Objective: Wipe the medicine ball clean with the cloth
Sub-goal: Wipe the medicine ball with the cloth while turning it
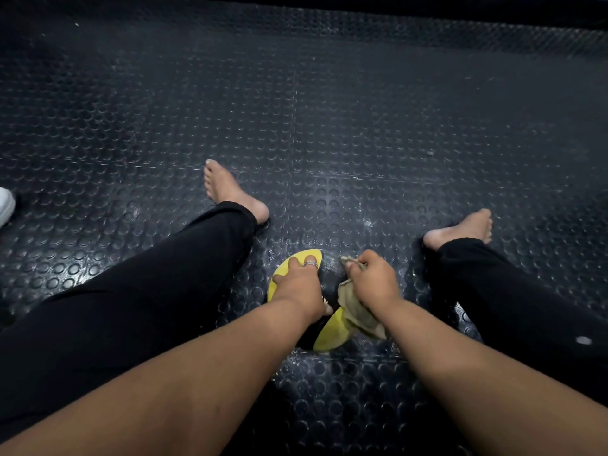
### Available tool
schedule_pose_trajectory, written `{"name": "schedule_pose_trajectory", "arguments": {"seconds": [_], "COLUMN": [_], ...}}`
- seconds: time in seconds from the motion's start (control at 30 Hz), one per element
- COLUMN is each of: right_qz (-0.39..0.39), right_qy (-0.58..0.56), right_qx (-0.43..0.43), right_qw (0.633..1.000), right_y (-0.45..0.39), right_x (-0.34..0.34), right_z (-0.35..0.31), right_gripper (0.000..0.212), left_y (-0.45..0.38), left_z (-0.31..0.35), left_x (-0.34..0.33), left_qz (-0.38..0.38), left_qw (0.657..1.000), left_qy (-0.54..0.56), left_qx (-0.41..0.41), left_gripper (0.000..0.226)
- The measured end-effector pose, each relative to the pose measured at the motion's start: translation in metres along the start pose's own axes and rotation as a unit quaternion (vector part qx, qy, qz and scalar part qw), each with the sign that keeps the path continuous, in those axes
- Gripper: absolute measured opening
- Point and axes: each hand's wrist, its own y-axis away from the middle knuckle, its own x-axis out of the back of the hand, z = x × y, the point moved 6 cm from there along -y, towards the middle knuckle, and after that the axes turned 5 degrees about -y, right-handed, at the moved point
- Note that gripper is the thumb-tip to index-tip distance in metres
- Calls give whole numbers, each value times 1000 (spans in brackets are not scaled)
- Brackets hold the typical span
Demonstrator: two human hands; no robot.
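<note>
A black and yellow medicine ball (330, 334) sits on the floor between my spread legs. My left hand (299, 284) lies over its upper left side, fingers curved against a yellow panel, a ring on one finger. My right hand (371, 279) grips a crumpled beige cloth (357, 312) and holds it against the ball's right side. Loose folds of the cloth hang below my wrist. Both hands and forearms hide much of the ball.
Black studded rubber floor (329, 126) stretches all round. My legs in black trousers angle out left (148, 291) and right (510, 307), feet bare. A white shoe (6, 205) shows at the left edge. A dark wall base runs along the top.
</note>
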Motion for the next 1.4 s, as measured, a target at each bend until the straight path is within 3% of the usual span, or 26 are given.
{"name": "schedule_pose_trajectory", "arguments": {"seconds": [0.23,0.4,0.53,0.7,0.87,1.1,1.27,1.4], "right_qz": [-43,-27,-22,-10,-3,-6,2,-6], "right_qy": [27,25,34,5,-12,-1,-18,11], "right_qx": [94,16,39,32,-24,20,-45,-9], "right_qw": [994,999,998,999,1000,1000,999,1000], "right_y": [33,-4,14,39,4,36,5,14], "right_x": [-10,-2,-7,-17,-11,-15,-6,-7], "right_z": [-6,-4,-5,-3,-4,-2,4,-2], "right_gripper": [16,13,14,10,15,13,16,16], "left_y": [-2,2,3,3,7,6,8,9], "left_z": [-3,-2,-8,-8,-4,-4,1,-4], "left_x": [-3,-4,-8,-11,-9,-10,-10,-9], "left_qz": [4,4,15,40,22,36,14,15], "left_qw": [1000,1000,1000,999,1000,999,1000,1000], "left_qy": [8,-1,12,5,-3,-4,-14,-2], "left_qx": [5,-1,1,0,-9,4,-6,1], "left_gripper": [89,92,91,73,89,69,88,91]}}
